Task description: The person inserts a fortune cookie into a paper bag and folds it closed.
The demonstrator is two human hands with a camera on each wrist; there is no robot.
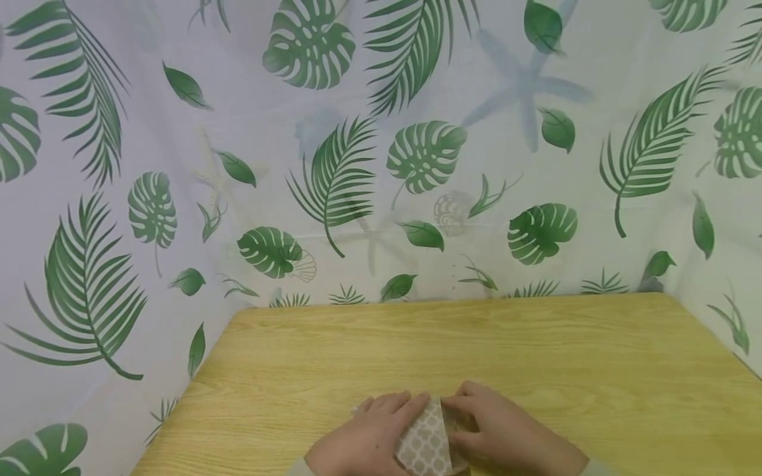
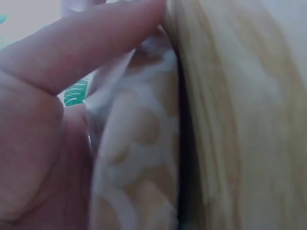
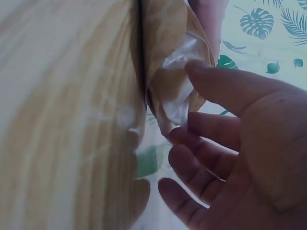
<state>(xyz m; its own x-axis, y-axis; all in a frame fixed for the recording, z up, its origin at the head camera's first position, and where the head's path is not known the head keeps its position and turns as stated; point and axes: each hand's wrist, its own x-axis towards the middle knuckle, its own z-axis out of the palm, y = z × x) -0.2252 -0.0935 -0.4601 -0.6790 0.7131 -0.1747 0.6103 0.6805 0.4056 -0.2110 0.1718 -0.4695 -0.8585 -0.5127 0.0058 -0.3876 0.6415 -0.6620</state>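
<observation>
A small packet (image 1: 425,441) in tan wrapping with a white lattice pattern lies on the table near its front. My left hand (image 1: 372,433) grips it from the left, fingers spread over its top. In the left wrist view, the thumb (image 2: 91,43) crosses the near part of the patterned wrapping (image 2: 139,139). My right hand (image 1: 500,430) is at the packet's right end. There, in the right wrist view, thumb and index finger pinch the loose, creased end (image 3: 175,100), which has a shiny, clear-looking part. The other fingers of my right hand curve below it.
The wood-grain table (image 1: 476,350) spreads out behind and to both sides of the hands. White cloth walls (image 1: 369,198) printed with green leaves enclose it at the back, left and right.
</observation>
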